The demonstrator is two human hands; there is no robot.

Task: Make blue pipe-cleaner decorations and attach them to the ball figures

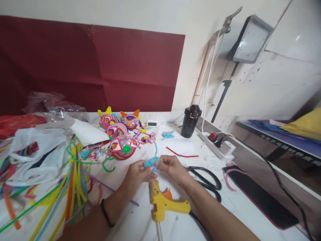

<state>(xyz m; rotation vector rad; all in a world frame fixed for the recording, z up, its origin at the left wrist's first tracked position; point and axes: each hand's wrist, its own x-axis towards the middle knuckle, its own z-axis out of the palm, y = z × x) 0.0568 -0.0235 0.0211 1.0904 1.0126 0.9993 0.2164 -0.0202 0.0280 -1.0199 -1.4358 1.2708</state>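
Observation:
Between both hands is a light-blue piece of bent pipe cleaner [151, 162], one loose end of it curving up and away. My left hand [138, 173] pinches it from the left, thumb and fingers closed. From the right, my right hand [172, 167] grips its other side with bent fingers. Just below the fingertips lies a yellow hot glue gun [160, 202] with an orange trigger, its nozzle pointing toward the hands. Black-handled scissors [207, 180] rest to the right, partly hidden by my right forearm. A similar blue pipe-cleaner shape [167, 135] lies further back.
Several colourful decorated figures [122, 146] stand at the back left. Loose pipe cleaners [71, 187] and a white plastic bag [37, 157] crowd the left. A red pipe cleaner [182, 154], black bottle [191, 121], power strip [217, 147] and black mat [260, 197] are rightward.

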